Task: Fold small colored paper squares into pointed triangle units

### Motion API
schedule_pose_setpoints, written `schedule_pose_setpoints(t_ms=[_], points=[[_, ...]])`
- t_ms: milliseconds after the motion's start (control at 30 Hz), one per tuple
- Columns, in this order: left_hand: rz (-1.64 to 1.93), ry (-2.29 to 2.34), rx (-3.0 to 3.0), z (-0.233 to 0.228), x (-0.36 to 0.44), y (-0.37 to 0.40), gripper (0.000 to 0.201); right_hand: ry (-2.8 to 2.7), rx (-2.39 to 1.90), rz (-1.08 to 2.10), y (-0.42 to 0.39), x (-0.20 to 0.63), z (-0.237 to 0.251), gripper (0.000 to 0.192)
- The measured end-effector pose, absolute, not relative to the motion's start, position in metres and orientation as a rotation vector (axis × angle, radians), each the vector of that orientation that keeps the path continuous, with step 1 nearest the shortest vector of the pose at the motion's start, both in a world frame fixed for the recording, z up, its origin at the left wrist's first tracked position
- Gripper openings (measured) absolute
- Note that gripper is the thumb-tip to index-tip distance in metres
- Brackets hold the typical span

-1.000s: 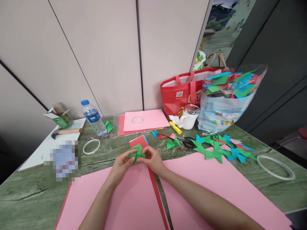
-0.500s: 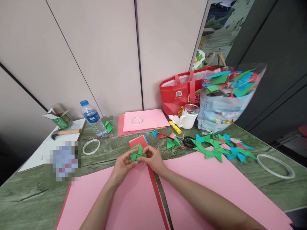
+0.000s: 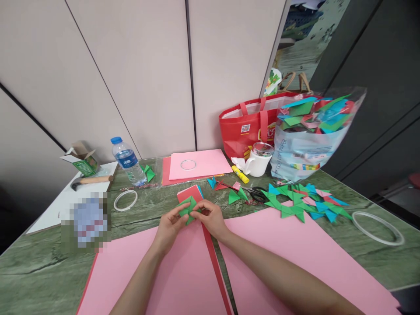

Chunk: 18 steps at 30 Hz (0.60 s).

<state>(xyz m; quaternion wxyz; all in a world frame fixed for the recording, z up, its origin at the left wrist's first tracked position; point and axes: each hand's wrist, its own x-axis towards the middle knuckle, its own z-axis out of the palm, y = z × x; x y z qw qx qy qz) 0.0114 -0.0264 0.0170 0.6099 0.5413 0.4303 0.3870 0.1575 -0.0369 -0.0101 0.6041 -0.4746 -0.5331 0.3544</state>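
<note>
green folded paper (image 3: 187, 209) pinched between both hands' fingers (image 3: 193, 213).

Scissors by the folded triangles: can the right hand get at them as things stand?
Probably yes, once it lets go. The scissors lie flat on the table, forward and right of the right hand, with only loose paper triangles between. But its fingers and the left hand pinch the green folded piece.

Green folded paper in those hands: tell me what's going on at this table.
A person holds a green folded paper piece between the left hand and right hand, fingertips pinching its folds above a large pink paper sheet. A pile of folded green, blue and pink paper triangles lies to the right, near black-handled scissors and a clear plastic bag of folded pieces.
</note>
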Motion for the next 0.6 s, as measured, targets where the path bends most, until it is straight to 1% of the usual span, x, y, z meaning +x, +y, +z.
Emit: schedule_pose_setpoints(t_ms=[67, 133, 267, 333, 500, 600], points=[[0.887, 0.969, 1.162, 0.0179, 0.0113, -0.0264, 0.042, -1.208, -1.094, 0.853, -0.0366, 0.1573, -0.0108, 0.01], [0.877, 0.933, 1.103, 0.0193, 0.0114, -0.0267, 0.044, -1.178, -1.089, 0.907, -0.0365, 0.157, -0.0112, 0.011], [0.839, 0.904, 1.132, 0.0205, 0.0112, -0.0269, 0.062, -1.168, -1.104, 0.923, -0.0366, 0.157, -0.0112, 0.011], [0.84, 0.913, 1.157, 0.0199, 0.0109, -0.0266, 0.067, -1.171, -1.119, 0.911, -0.0366, 0.1569, -0.0111, 0.011], [0.857, 0.937, 1.193, 0.0175, 0.0102, -0.0258, 0.067, -1.113, -1.093, 0.992, -0.0367, 0.1558, -0.0108, 0.014], [0.852, 0.953, 1.206, 0.0167, 0.0103, -0.0259, 0.066, -1.115, -1.096, 0.985, -0.037, 0.1559, -0.0099, 0.014]])
